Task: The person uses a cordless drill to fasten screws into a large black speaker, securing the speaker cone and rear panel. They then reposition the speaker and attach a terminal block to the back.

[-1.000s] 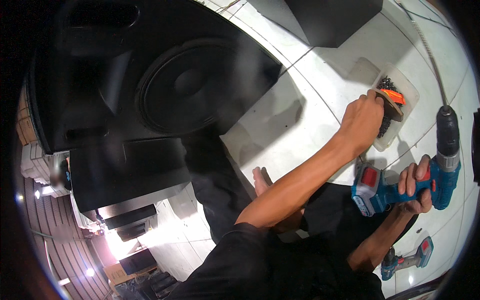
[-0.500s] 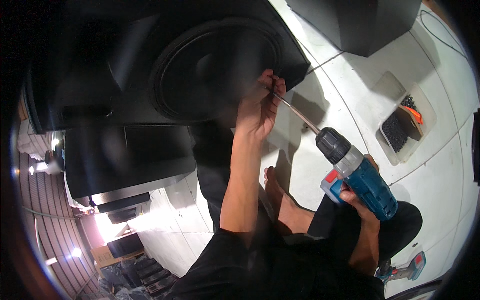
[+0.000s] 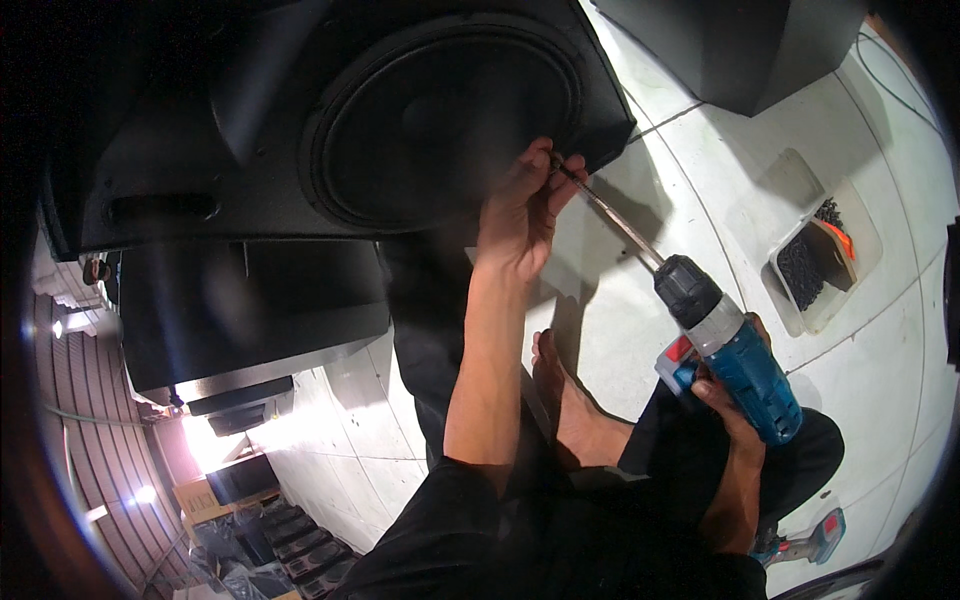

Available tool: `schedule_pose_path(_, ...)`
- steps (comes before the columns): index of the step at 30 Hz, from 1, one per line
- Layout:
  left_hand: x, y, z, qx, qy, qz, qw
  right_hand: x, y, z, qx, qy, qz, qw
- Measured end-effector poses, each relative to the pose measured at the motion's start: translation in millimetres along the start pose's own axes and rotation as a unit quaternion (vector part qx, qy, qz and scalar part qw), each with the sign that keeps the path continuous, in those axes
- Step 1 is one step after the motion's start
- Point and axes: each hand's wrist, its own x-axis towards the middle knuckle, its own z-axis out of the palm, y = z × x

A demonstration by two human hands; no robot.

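Observation:
My right hand (image 3: 722,400) is wrapped round the handle of a blue and grey cordless drill (image 3: 750,375), tilted up and to the left. From its black chuck runs a long, thin driver bit (image 3: 625,228). At the bit's tip my left hand (image 3: 520,215) pinches a small dark screw (image 3: 570,172) between thumb and fingers. Both are just in front of the lower right rim of a round speaker cone (image 3: 440,125), set in a large black speaker cabinet (image 3: 270,205). The screw's point is hidden by my fingers.
A whitish plastic container (image 3: 800,322) on the tiled floor holds dark screws (image 3: 800,275), a brown divider and something orange. Another drill (image 3: 808,548) lies at lower right. A dark grey cabinet (image 3: 735,50) stands at the far right. My bare foot (image 3: 580,425) rests between my arms.
The drill and bit appear slightly farther right, with the bit still meeting my left fingers. My left fingers have spread a little round the tip. The whole view has shifted slightly.

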Motion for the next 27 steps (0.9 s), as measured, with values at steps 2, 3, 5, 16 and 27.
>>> schedule_pose_path(2, 3, -2, -4, 0.026, 0.004, -0.001, 1.000, 13, -20, -4, -0.054, -0.036, -0.106, 0.992)
schedule_pose_path(3, 6, -5, -6, 0.032, 0.001, -0.007, 0.999, 12, -21, -6, -0.099, -0.050, -0.089, 0.990)
schedule_pose_path(5, 13, -11, -10, 0.026, 0.002, -0.024, 0.999, 17, -22, -5, -0.130, -0.069, -0.117, 0.982)
schedule_pose_path(16, 51, -49, -19, -0.159, -0.121, -0.129, 0.971, 36, -25, -4, -0.365, -0.062, -0.240, 0.897)
schedule_pose_path(27, 61, -61, -28, -0.079, -0.048, -0.100, 0.991, 60, -14, -9, -0.441, -0.110, -0.186, 0.871)
